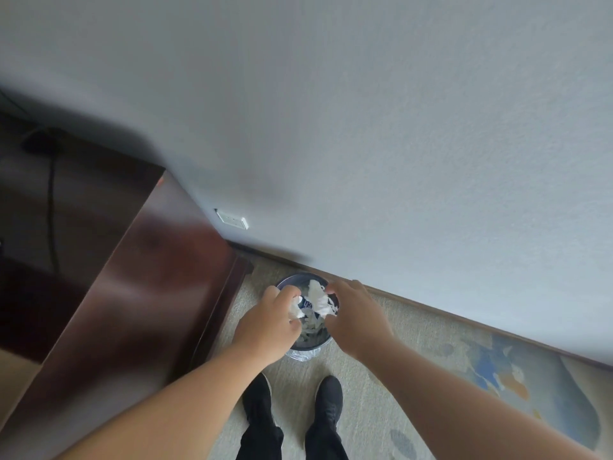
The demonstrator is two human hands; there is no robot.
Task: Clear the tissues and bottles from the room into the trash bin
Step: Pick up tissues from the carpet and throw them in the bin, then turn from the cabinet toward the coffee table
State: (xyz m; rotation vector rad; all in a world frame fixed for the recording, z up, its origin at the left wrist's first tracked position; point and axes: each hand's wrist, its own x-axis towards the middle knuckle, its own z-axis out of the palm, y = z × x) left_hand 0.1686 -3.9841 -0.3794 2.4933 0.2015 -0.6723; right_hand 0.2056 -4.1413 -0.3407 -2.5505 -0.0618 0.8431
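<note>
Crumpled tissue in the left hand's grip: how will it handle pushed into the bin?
The crumpled tissue looks floppy: its folds bunch under the left hand, so it should compress, not resist. Probably very light; may cling or drift rather than drop cleanly into the trash bin.

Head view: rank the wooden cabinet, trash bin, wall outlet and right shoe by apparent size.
1. wooden cabinet
2. trash bin, partly covered
3. right shoe, close to the bin's size; with the bin half hidden and the shoe nearer the camera, this order is unsure
4. wall outlet
</note>
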